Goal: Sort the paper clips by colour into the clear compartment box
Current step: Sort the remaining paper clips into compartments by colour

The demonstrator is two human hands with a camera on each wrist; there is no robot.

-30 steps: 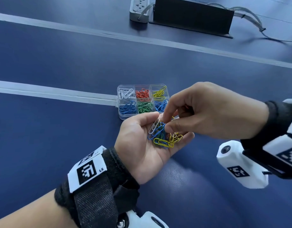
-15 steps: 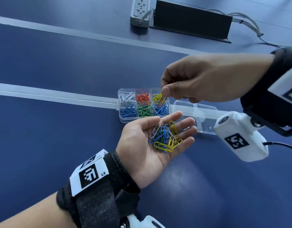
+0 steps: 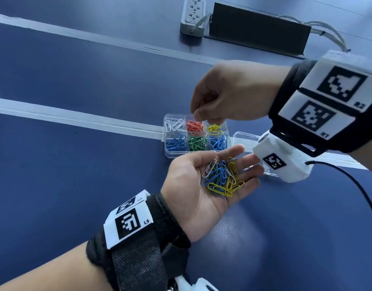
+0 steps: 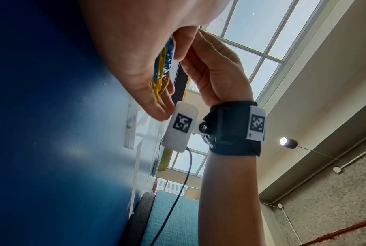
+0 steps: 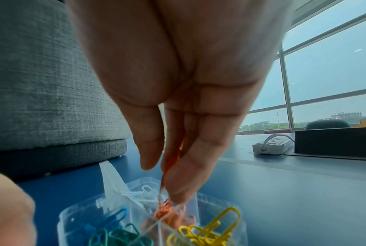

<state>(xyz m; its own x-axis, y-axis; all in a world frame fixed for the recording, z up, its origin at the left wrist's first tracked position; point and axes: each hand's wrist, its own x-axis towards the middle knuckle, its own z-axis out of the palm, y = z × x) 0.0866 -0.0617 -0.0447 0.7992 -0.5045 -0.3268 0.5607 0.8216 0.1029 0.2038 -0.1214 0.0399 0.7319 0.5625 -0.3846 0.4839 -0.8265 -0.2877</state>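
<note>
On the blue table [image 3: 76, 175] I see the clear compartment box [image 3: 196, 135]. My left hand [image 3: 204, 183] lies flat, cupping mixed paper clips [image 3: 223, 177]. From the right wrist view, my right hand [image 5: 177, 99] pinches an orange clip [image 5: 167, 169] above the box; windows behind.

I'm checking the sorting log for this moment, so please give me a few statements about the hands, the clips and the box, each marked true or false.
1. The left hand lies palm up with loose paper clips on it. True.
2. The right hand pinches a green clip. False: it pinches a red clip.
3. That clip hangs over the compartment of red clips in the clear compartment box. True.
4. The white clips sit in the same row as the green clips. False: white is in the far row, green in the near row.
5. The box's lid is shut. False: the compartments are open at the top.
</note>
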